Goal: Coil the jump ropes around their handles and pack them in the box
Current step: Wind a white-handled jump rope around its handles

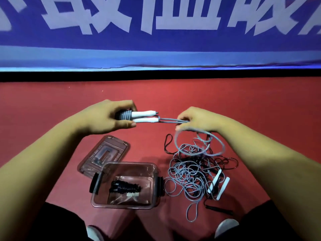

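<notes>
My left hand (107, 117) grips two white jump-rope handles (145, 116) held side by side, with a few turns of grey rope wound around their left ends. My right hand (192, 119) pinches the grey rope (171, 121) just right of the handles; a blurred loop of it hangs below the hand. A clear plastic box (125, 185) stands open on the red floor below, and a coiled black jump rope (126, 187) lies inside. To its right lies a tangled pile of grey and black ropes (189, 173) with two more white handles (219, 184).
The box's clear lid (104, 154) lies flat on the floor behind the box. A black handle (218, 209) lies near my right knee. My knees and white shoes sit at the bottom edge. A blue banner with white characters stands along the far wall.
</notes>
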{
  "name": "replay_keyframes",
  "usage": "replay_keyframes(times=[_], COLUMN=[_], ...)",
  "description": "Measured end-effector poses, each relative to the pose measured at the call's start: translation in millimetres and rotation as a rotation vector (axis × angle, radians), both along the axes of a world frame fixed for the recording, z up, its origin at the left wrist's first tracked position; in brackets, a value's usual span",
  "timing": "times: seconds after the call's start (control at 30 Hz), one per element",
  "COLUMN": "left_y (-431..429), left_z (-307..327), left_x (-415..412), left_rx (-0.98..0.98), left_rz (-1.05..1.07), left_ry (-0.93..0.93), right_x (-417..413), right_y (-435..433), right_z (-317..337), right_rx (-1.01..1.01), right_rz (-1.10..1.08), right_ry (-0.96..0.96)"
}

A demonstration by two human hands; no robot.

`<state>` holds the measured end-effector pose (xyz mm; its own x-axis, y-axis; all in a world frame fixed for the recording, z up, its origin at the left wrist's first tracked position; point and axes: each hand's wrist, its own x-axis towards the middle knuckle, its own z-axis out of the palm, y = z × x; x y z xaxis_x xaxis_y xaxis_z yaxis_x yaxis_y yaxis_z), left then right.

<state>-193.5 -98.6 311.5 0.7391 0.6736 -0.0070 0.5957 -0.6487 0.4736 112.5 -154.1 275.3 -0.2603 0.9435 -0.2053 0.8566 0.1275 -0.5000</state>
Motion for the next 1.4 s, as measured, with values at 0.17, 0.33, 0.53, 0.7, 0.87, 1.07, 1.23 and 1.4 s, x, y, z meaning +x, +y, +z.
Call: replay_keyframes(times=[0.17,0.33,0.53,0.7,0.87,1.07,1.23,1.4], left_y=[5.8,-9.5,-25.1,-22.7,-10.3,-6.0,-21.7,-44.3], left_z=[3.2,-6.3,-6.6,-8.2,-18.2,-33.6,-40.9,-34.2], left_x=[-13.8,9.5,34.5,39.5,38.6,37.6,53.4,65.6], left_rx=[-0.045,-0.289,-0.570,-0.482,-0.248,0.190,0.114,0.047], left_rz=[0.061,0.032,0.084,0.265,0.367,0.426,0.207,0.010], left_ry=[-0.094,-0.264,-0.594,-0.568,-0.356,0.139,0.346,0.317], right_x=[27.9,-2.5,-62.6,-85.7,-84.7,-81.5,-72.9,-55.6], right_y=[2.9,0.3,-7.9,-14.2,-15.6,-23.6,-24.5,-22.0], right_z=[-8.5,-6.3,-1.8,2.7,8.5,19.1,26.0,32.8], right_rx=[0.019,-0.021,-0.170,-0.261,-0.099,0.114,0.251,0.343], right_rz=[-0.188,-0.085,0.006,-0.242,-0.194,-0.012,0.016,0.027], right_ry=[0.032,0.145,0.668,0.926,0.425,-0.029,-0.113,-0.129])
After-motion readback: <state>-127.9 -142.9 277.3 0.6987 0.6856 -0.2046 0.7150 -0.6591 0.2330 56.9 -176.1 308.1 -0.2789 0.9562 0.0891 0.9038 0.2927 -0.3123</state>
